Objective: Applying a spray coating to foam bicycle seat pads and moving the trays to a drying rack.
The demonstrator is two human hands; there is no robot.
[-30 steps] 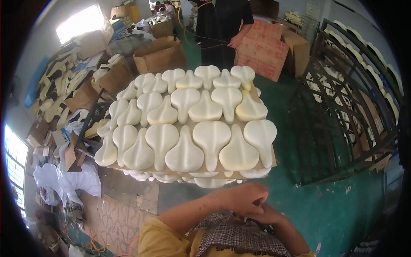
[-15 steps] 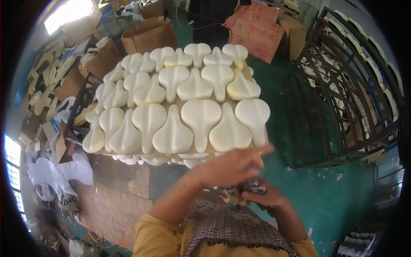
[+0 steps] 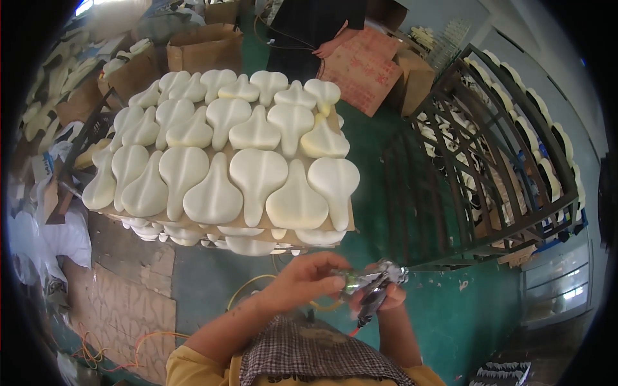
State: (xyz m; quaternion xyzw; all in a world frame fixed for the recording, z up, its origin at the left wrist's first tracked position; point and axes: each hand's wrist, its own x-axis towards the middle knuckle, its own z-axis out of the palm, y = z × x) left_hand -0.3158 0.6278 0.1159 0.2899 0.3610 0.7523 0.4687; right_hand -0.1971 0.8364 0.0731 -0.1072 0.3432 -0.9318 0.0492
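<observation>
A silver spray gun [image 3: 374, 283] is held in front of my body, above the apron. My right hand [image 3: 394, 298] is wrapped round its handle, fingers partly hidden behind the metal. My left hand [image 3: 304, 283] closes on the gun's other end, where a greenish, see-through part shows at the fingertips. From the handle's lower end runs a thin red hose [image 3: 354, 332]. Just beyond my hands, cream-coloured bicycle saddles [image 3: 259, 177] lie in rows, noses alternating, on a cardboard sheet [image 3: 335, 226]. More saddles [image 3: 248, 244] show in a layer beneath it.
A dark metal rack [image 3: 470, 238] with saddles stands to the right. A person [image 3: 296, 38] in dark clothes stands at the far side, by a reddish board [image 3: 360, 71]. Cardboard boxes [image 3: 205, 48] are behind on the left. Yellow and orange hoses [image 3: 138, 341] lie on the floor.
My view has swung right, so the saddles sit farther left. My left hand, earlier stretched above the gun, has come down onto it. The gun is now raised and plainly visible.
</observation>
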